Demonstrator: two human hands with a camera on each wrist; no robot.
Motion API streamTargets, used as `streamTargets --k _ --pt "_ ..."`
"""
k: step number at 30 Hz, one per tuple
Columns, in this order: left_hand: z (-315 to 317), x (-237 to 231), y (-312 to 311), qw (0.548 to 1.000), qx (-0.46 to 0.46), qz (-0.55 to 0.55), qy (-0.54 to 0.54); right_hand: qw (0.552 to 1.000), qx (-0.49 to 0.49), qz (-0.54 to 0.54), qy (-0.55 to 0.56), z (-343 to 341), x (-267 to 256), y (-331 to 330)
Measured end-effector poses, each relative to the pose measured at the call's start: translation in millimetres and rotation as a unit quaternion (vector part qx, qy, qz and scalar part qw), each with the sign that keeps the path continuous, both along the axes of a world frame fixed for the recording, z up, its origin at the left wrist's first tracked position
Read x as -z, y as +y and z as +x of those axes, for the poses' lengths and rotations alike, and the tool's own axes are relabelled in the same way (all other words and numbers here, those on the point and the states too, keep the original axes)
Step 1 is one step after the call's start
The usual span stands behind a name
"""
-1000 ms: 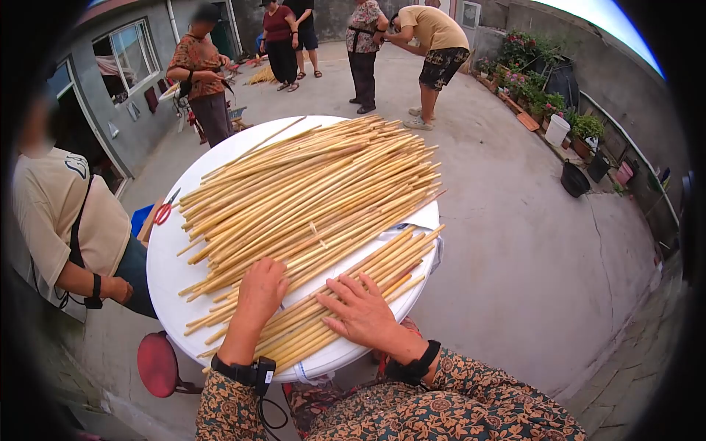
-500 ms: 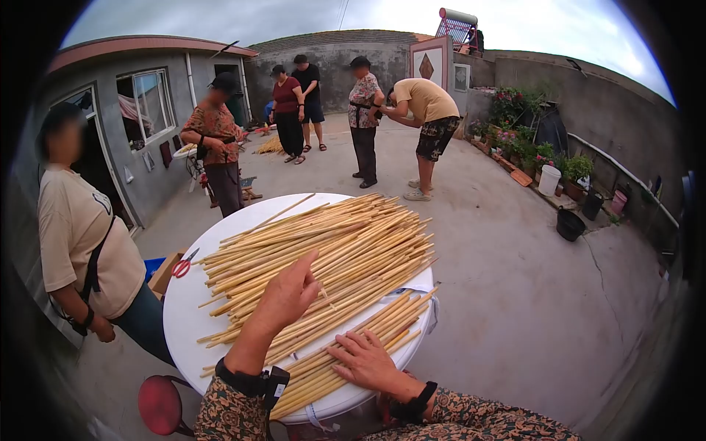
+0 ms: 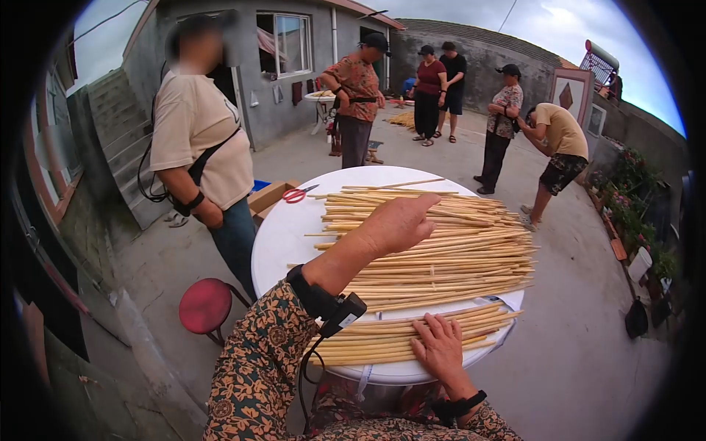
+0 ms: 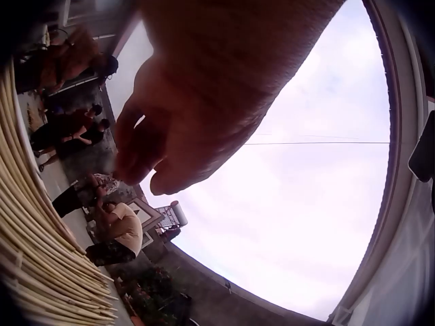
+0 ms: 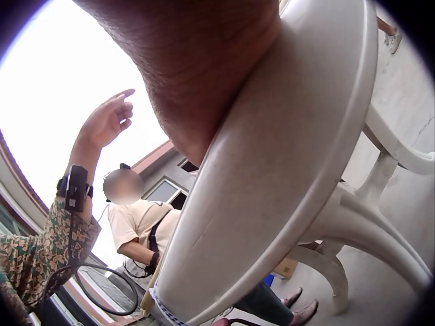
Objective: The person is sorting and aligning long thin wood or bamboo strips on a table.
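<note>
Having lifted off the main stick pile, which runs toward the worktop's far edge, the left hand points above it, empty; the right hand rests, fingers spread, on the smaller row along the near edge, so handling seems paused.

The left hand looms dark against pale sky; sticks line the left edge, people appearing sideways beyond.
</note>
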State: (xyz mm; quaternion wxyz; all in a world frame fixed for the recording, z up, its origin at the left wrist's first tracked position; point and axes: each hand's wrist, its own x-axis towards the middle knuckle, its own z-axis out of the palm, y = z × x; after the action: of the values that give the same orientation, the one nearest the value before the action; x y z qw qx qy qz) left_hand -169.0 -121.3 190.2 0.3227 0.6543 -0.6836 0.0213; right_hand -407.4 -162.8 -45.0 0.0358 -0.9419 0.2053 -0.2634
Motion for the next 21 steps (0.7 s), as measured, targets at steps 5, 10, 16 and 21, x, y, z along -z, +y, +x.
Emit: streamTargets --k 5,10,16,21 --pt "160.9 53.3 93.0 0.967 -0.25 0.033 0.04 1.0 -0.002 -0.015 0.001 -0.4 1.1 1.2" --pt "286.8 62.1 202.2 0.809 -0.563 0.012 -0.169 1.0 0.0 -0.018 -0.01 -0.2 1.7 -0.5" --pt "351.1 38.6 249.7 0.731 -0.644 0.024 -0.227 1.0 0.009 -0.01 0.005 -5.4 -3.7 4.7" --pt "399.6 33.3 243.1 0.697 -0.655 0.063 -0.286 0.999 0.021 -0.021 0.033 1.7 -12.6 4.6"
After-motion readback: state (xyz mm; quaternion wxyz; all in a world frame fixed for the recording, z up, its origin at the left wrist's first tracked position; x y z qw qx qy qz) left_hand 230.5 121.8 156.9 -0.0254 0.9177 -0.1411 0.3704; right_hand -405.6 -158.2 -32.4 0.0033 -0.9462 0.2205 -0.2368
